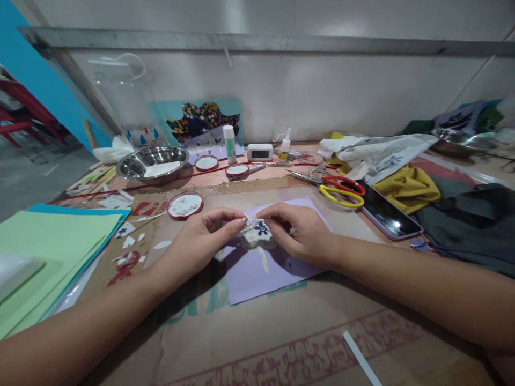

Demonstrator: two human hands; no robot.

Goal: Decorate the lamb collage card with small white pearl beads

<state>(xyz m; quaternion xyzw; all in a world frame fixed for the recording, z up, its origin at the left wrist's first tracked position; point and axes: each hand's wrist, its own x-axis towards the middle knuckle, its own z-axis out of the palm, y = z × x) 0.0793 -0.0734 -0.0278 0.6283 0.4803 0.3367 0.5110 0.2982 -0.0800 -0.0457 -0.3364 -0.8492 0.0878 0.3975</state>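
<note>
My left hand (209, 230) is closed in a pinch on one end of a short strand of pearly beads (250, 223). My right hand (300, 230) pinches the same strand from the other side, its fingers partly hiding it. Just under the strand is a small white fabric piece (252, 239) with a dark blue flower on it; its right side is covered by my right hand. Beneath both lies a sheet of lilac paper (249, 281) with a pale, narrow smear on it.
Red-rimmed lids (185, 205) hold small beads. Scissors (341, 194) and a phone (390, 214) lie at right. Behind stand a steel bowl (153, 174), glue stick (229, 145), clock (259, 152) and glue bottle (285, 147). Coloured paper (52, 241) is stacked at left.
</note>
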